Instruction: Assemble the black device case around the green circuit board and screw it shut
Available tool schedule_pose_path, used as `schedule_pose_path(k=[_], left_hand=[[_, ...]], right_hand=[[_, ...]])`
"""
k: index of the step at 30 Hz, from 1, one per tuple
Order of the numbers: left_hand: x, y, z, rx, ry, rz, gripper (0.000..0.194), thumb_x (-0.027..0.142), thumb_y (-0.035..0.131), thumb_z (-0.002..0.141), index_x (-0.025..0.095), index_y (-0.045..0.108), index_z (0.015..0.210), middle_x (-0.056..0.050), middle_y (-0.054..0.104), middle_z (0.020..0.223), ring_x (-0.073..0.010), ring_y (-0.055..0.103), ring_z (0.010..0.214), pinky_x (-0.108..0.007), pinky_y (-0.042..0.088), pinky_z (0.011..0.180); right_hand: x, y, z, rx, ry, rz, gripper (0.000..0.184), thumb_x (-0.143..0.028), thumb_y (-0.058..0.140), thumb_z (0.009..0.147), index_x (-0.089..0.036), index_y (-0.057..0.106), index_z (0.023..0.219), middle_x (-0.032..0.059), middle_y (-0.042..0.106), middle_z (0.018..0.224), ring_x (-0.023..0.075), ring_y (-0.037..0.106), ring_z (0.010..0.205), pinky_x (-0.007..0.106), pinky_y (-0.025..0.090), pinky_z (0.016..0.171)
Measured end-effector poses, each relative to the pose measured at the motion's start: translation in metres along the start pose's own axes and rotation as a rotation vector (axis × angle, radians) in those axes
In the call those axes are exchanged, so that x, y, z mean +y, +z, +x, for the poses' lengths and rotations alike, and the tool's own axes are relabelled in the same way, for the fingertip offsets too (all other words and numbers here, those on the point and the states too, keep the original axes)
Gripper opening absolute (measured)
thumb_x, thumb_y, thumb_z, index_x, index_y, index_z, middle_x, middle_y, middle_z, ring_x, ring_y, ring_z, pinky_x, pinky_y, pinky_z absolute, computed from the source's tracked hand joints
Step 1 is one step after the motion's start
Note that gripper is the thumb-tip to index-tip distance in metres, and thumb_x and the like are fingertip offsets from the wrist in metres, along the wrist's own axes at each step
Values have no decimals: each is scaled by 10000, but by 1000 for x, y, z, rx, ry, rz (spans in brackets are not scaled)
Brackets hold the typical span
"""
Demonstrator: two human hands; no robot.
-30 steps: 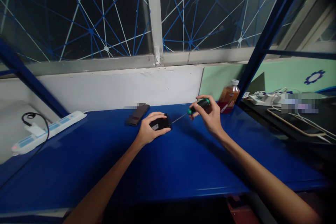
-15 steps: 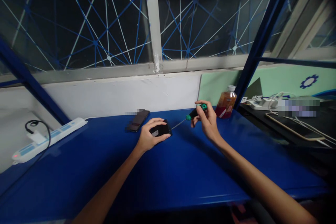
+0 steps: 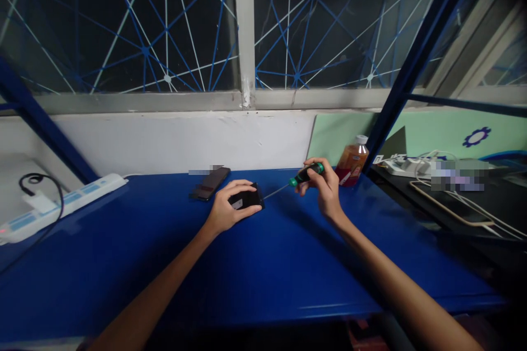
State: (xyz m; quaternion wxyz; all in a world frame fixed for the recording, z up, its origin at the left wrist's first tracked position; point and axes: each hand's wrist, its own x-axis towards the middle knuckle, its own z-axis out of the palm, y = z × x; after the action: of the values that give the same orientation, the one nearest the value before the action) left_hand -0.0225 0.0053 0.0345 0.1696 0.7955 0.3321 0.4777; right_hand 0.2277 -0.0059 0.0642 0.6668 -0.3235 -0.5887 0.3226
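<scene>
My left hand (image 3: 225,207) grips a flat black box-like device (image 3: 247,199) by its two long edges, thumb on the near side and fingers on the far side. A pale label shows on its top. In my right hand (image 3: 327,184) is a screwdriver (image 3: 303,174) with a black and green handle, its fingers closed round the grip. The thin metal shaft slants down to the left, and its tip meets the right end of the device. Whether the tip sits in a screw is too small to tell.
A dark phone (image 3: 212,184) lies behind my left hand on the blue table (image 3: 263,274). At the left is a white power strip (image 3: 82,203) with a black cable. A drink bottle (image 3: 353,162) stands at the back right. Farther right, another phone (image 3: 450,203) lies among white cables.
The whole view has shifted slightly, so things on the table appear a little further left. Both hands keep their holds, and the screwdriver's handle looks slightly turned.
</scene>
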Motion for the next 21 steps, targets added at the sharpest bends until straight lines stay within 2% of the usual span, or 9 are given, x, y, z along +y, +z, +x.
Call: schedule_pose_path(k=[2, 6, 8, 13, 15, 18, 21], left_hand=[[0, -1, 0, 2, 0, 5, 326, 343, 778, 705, 186, 703, 981, -115, 658, 1119, -256, 624, 1045, -460, 472, 969], [0, -1, -1, -17, -2, 12, 322, 345, 773, 712, 190, 701, 985, -115, 654, 1133, -257, 616, 1058, -464, 464, 975], [0, 0, -1, -29, -2, 15, 320, 344, 775, 713, 191, 701, 984, -116, 653, 1137, -259, 614, 1062, -462, 461, 978], [0, -1, 0, -21, 0, 17, 325, 349, 779, 712, 190, 701, 985, -116, 658, 1124, -260, 620, 1054, -454, 466, 975], [0, -2, 1, -19, 5, 21, 326, 347, 776, 716, 191, 700, 992, -116, 658, 1130, -259, 620, 1056, -453, 466, 976], [0, -3, 1, -15, 12, 31, 324, 348, 775, 714, 194, 700, 989, -113, 660, 1131, -258, 620, 1057, -459, 466, 978], [0, -3, 1, -7, 13, 31, 322, 354, 772, 716, 197, 700, 988, -113, 663, 1125, -260, 621, 1055, -471, 467, 980]], right_hand=[[1, 0, 1, 11, -4, -2, 242, -378, 621, 852, -210, 518, 992, -24, 611, 654, 138, 609, 461, 249, 467, 418], [3, 2, 0, 99, -43, -103, 227, -379, 647, 838, -210, 536, 941, -69, 520, 520, 117, 546, 390, 245, 447, 420], [4, 2, -1, 90, -41, -98, 219, -402, 597, 869, -214, 522, 952, -70, 517, 517, 116, 541, 388, 247, 451, 427], [2, 0, -1, 7, -9, 9, 231, -385, 568, 865, -220, 502, 1012, 2, 630, 761, 133, 609, 480, 258, 479, 431], [0, 1, -1, 32, -18, -29, 223, -373, 601, 850, -216, 522, 987, -17, 606, 686, 129, 593, 452, 258, 481, 430], [-3, 1, -1, 98, -28, -145, 221, -387, 657, 821, -209, 559, 909, -68, 494, 502, 112, 514, 358, 242, 442, 378], [-4, 1, -2, 76, -17, -169, 240, -406, 629, 839, -209, 551, 955, -67, 498, 490, 117, 518, 362, 243, 446, 380]])
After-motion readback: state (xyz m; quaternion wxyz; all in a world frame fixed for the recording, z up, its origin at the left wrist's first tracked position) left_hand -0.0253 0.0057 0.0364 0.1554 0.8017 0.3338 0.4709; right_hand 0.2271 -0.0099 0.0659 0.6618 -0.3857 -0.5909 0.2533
